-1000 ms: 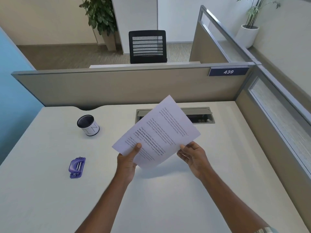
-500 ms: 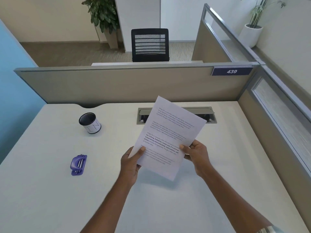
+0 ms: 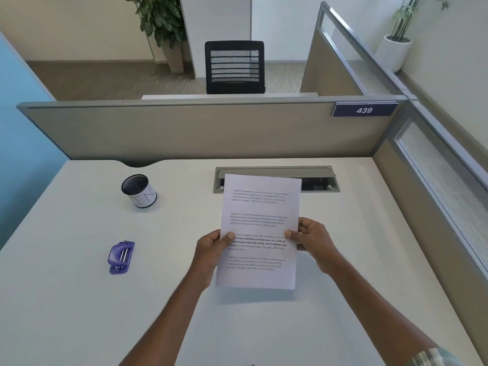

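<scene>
Above white desk (image 3: 79,313), left hand (image 3: 211,249) and right hand (image 3: 314,237) pinch white printed paper sheet (image 3: 260,231) by its edges, thumbs in front, fingers mostly hidden behind; small text unreadable

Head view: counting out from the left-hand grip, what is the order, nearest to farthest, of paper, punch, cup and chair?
1. The paper, pinched in the left-hand grip itself.
2. The punch, on the desk to its left, and the cup, left and farther back: too close to call.
3. The chair, far off behind the partition.
</scene>
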The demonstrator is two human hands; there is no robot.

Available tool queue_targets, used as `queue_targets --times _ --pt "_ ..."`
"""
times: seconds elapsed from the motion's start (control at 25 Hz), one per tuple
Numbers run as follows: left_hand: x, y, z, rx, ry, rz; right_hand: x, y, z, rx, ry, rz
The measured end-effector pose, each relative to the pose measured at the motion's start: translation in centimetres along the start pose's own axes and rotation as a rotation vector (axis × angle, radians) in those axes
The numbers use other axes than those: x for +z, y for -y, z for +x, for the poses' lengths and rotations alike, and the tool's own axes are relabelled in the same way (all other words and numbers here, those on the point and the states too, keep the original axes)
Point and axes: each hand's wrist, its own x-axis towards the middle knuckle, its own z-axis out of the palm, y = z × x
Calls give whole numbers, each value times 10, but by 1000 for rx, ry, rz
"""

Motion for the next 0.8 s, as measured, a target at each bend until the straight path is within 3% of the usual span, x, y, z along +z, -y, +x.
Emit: queue_targets --times 0.4,0.8 --pt "-20 14 0 -74 -93 3 8 -20 -1 79 -40 8" --pt "-131 11 -2 -26 -493 -90 -2 -29 8 93 -72 -14"
